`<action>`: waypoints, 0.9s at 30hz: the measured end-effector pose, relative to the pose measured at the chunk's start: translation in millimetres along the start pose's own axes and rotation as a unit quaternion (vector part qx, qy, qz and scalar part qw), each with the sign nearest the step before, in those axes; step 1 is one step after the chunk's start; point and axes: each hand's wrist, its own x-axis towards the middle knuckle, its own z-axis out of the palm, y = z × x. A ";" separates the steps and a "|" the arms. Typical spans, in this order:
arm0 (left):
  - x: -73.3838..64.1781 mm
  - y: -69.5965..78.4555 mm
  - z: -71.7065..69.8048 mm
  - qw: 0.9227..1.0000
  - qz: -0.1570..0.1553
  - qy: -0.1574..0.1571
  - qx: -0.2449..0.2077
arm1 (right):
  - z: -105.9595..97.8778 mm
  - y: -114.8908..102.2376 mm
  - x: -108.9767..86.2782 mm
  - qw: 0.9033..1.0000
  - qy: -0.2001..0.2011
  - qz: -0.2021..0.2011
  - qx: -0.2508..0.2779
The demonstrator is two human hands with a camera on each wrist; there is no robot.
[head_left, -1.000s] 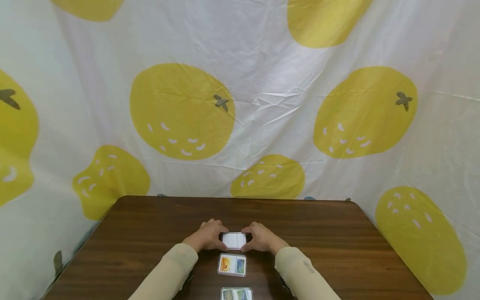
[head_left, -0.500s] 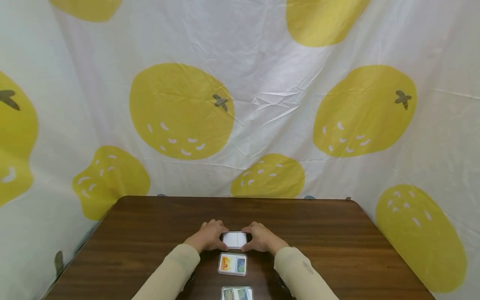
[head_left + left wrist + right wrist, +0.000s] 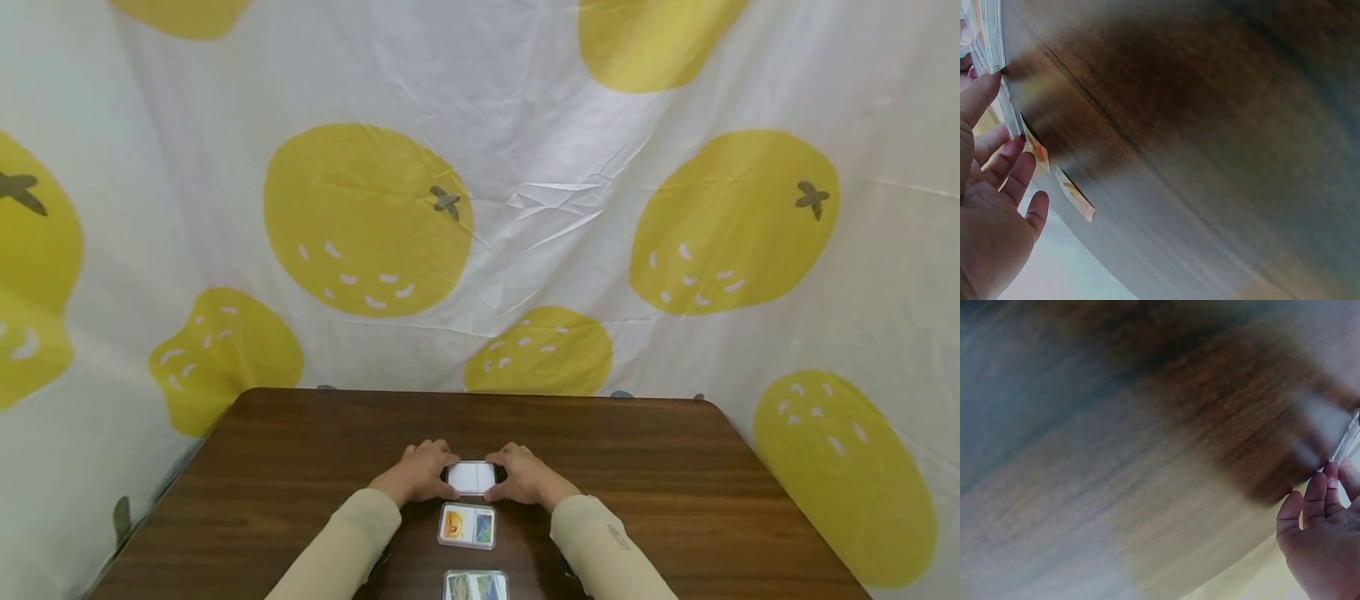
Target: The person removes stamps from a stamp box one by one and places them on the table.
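A white rectangular case with clear edges (image 3: 471, 477) lies on the table between both hands. My left hand (image 3: 420, 472) holds its left end between thumb and fingers. The right end is held the same way by my right hand (image 3: 527, 476). In the left wrist view, the edge of this case (image 3: 1009, 112) shows between thumb and fingers. Only the case's corner (image 3: 1344, 440) is visible in the right wrist view, by the fingertips. Closer to the person lies a clear case with an orange and a blue picture (image 3: 467, 526). Another with greenish pictures (image 3: 476, 587) is cut off below.
The dark brown wooden table (image 3: 637, 467) has rounded far corners. Behind it hangs a white cloth with yellow fruit prints (image 3: 367, 221). Two small flat orange-printed pieces (image 3: 1075, 194) lie beside the left hand's fingers in the left wrist view.
Both hands stay on the white case with no visible change of hold. The whole head view shifts very slightly.
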 end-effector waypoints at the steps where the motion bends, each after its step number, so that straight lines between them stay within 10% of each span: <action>1: 0.0 0.3 0.3 1.000 0.000 0.000 0.002 | 0.3 0.5 -0.3 1.000 0.000 -0.001 -0.001; 27: -2.0 -1.6 4.8 1.000 0.012 0.021 -0.002 | -0.4 -4.2 -10.7 1.000 0.008 0.005 -0.017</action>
